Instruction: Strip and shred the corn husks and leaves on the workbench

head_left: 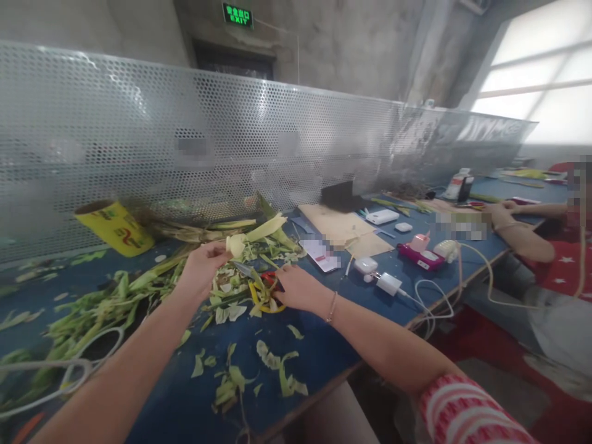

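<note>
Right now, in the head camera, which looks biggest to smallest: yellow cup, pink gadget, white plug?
1. yellow cup
2. pink gadget
3. white plug
The gadget and plug lie close together. The cup is clearly biggest, though it lies no nearer.

left hand (203, 266) raised and pinching, right hand (298, 288) lower, curled closed, arms outstretched

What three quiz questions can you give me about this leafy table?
1. True or false: the table is red.
2. What does the right hand hold? A scissors, B a spoon, C a cup.
3. Fill the gap: the left hand holds a pale green ____.
Key: 1 false, it is blue. 2 A. 3 stalk.
</note>
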Motion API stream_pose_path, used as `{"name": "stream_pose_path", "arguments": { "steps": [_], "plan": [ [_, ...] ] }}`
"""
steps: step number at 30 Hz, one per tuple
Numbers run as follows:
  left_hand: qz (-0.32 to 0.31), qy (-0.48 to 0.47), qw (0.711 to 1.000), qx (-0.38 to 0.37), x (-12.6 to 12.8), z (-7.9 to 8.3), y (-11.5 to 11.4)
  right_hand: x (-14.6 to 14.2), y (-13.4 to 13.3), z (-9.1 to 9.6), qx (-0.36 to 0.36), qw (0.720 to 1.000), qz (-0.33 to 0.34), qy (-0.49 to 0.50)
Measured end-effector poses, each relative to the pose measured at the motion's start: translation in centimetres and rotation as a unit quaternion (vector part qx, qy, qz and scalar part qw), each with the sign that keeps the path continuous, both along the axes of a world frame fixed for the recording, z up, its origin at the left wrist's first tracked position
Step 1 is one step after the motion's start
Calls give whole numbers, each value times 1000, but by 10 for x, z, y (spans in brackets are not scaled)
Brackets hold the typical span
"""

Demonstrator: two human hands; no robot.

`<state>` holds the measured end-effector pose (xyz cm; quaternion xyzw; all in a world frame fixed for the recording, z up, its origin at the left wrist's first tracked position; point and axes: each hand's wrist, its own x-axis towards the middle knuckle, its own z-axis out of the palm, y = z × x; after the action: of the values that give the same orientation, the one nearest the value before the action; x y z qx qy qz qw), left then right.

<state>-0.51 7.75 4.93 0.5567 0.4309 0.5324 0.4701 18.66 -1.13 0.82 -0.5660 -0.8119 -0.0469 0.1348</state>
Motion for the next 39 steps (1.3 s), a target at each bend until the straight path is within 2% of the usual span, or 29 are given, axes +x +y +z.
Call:
{"name": "stream_pose_path", "arguments": {
  "steps": [6,12,14,16,21,26,28,34,39],
  "plan": [
    [41,53,997,34,1,0,-3,-17,11,-5,-52,998,-32,-21],
    [123,165,971,119,-2,6,-8,-13,7,11,-101,994,-24,-44],
    [134,142,972,127,-3,6,-8,-9,2,17,-77,995,-26,-52],
    [132,79,979,131,-3,6,-6,-5,-2,21,-27,997,-37,-62],
    [123,-81,984,103,-5,10,-2,7,-3,28,87,985,-123,-84],
    [112,-133,981,86,-9,19,-3,22,2,35,163,974,-136,-77],
    [107,-133,981,91,-10,20,-3,26,4,35,166,975,-135,-64],
    [96,-134,981,99,-9,22,-5,25,8,31,120,984,-128,-1],
    [91,-144,980,103,-7,25,-8,25,10,27,120,985,-117,41]
  ]
}}
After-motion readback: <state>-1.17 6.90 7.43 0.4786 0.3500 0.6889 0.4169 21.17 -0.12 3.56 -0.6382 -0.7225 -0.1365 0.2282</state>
